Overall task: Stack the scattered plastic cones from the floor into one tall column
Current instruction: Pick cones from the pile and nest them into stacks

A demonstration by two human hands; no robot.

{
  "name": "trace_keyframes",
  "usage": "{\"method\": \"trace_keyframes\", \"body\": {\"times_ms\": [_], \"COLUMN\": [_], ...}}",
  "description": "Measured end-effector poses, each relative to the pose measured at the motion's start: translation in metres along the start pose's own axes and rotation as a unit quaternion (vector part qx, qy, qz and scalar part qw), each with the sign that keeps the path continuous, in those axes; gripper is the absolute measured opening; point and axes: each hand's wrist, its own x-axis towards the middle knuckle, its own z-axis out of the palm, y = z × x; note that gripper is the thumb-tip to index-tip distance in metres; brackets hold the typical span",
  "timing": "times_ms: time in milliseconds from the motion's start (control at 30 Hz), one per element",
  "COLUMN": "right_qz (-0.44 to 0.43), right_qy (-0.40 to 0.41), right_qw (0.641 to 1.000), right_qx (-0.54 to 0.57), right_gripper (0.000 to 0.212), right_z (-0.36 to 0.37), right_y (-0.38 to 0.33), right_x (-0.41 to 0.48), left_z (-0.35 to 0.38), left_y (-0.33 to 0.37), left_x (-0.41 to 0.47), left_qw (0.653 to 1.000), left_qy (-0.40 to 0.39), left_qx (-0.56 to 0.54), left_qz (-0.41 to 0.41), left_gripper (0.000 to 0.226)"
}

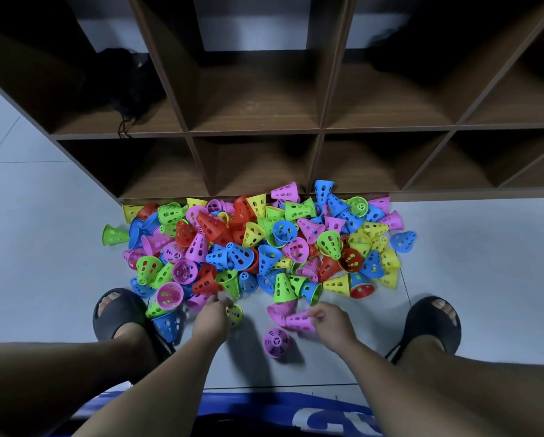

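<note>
— At floor level, what is held?
— A pink perforated plastic cone, lying on its side, is pinched by curled fingers of the right hand. A yellow plastic cone is seen against the left hand; whether it is gripped cannot be told.
— The step?
— First cones are apparently being gathered; no column is begun. Nesting them is called for next. Both forearms are stretched downward; the multicoloured cone heap is spread beyond, by a brown wooden shelf unit.
</note>
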Motion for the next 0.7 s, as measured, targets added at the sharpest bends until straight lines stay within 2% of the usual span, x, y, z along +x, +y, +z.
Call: {"method": "trace_keyframes", "body": {"times_ms": [133, 267, 333, 533, 700], "right_qz": [-0.004, 0.048, 0.071, 0.082, 0.081], "right_qy": [-0.008, -0.037, -0.060, -0.136, -0.096], "right_qw": [0.999, 0.979, 0.968, 0.966, 0.982], "right_qx": [0.042, 0.193, 0.233, 0.204, 0.142], "right_gripper": [0.015, 0.022, 0.021, 0.013, 0.012], "right_z": [-0.011, -0.021, -0.023, -0.008, 0.013], "right_y": [-0.012, -0.029, -0.037, -0.041, -0.038], "right_x": [-0.006, -0.017, -0.022, -0.033, -0.038], "left_z": [0.000, -0.015, -0.027, -0.054, -0.068], "left_y": [0.004, 0.007, 0.008, 0.027, 0.052], "left_x": [0.001, -0.002, -0.006, -0.018, -0.036], "left_qw": [1.000, 0.999, 0.998, 0.996, 0.990], "left_qy": [0.018, 0.047, 0.066, 0.070, 0.061], "left_qx": [0.003, 0.003, -0.002, -0.048, -0.085], "left_qz": [0.007, 0.016, 0.017, 0.038, 0.099], "left_gripper": [0.055, 0.039, 0.035, 0.034, 0.028]}}
